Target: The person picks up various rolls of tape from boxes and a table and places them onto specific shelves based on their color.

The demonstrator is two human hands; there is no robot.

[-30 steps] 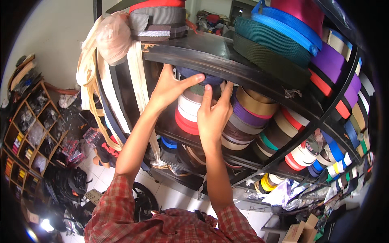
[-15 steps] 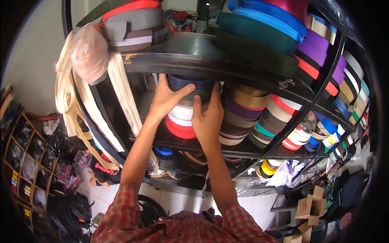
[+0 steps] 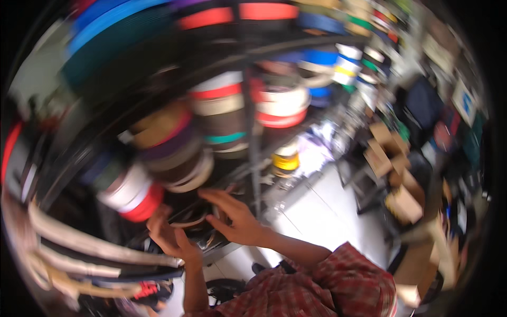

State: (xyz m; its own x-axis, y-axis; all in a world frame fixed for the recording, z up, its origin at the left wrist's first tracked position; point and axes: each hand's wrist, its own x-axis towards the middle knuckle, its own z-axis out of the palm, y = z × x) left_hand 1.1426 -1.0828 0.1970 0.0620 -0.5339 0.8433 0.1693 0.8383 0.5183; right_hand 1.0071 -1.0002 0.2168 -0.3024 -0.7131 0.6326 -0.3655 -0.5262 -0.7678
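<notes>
Both my hands are off the rolls of webbing and hang in front of the shelf, in a picture smeared by motion. My left hand [image 3: 173,236] has its fingers apart, just below the stack of rolls with a red roll [image 3: 142,203] at its bottom and white ones [image 3: 127,187] above. Below the neighbouring stack of brown and purple rolls [image 3: 174,153] is my right hand [image 3: 235,219], thumb and forefinger spread. Neither hand shows anything in it. Between them a dark roll with a pale edge [image 3: 193,221] lies on a lower shelf, partly hidden.
Black shelf boards and a dark upright [image 3: 252,158] frame the stacks. Blue and dark green rolls [image 3: 116,37] sit on top. Cream straps [image 3: 90,243] hang at lower left. Cardboard boxes [image 3: 404,203] stand at the right by the white tiled floor [image 3: 327,206].
My view has swung to the right. Both hands have let go of the stack of blue, white and red rolls and come down, away from it.
</notes>
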